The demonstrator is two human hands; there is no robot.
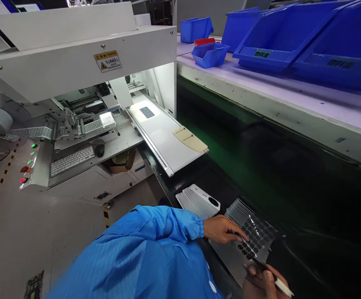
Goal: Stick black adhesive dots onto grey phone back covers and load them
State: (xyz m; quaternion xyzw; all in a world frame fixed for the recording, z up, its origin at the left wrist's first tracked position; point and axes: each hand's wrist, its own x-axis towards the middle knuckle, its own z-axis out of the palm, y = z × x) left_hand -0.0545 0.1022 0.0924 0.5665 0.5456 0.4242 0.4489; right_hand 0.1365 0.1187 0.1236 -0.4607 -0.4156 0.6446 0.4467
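My left hand (220, 228) reaches in from a blue sleeve, its thumb and fingers closed on the near edge of a clear sheet of round black stickers (256, 236). My right hand (263, 282), low in the view, grips slim tweezers (281, 286); their dark tip is at the sheet's lower edge and their other end is pale. Under the sheet lies a row of thin, closely stacked plates (238, 209). Left of it stands another stack of pale plates (199, 201), the front one with a dark oval opening.
A white machine (83, 54) with a warning label stands at the left. Its white conveyor (164, 137) carries a dark rectangular piece (147, 112) and a cream plate (189, 139). Blue bins (261, 58) line the shelf; a keyboard (72, 161) lies by the machine.
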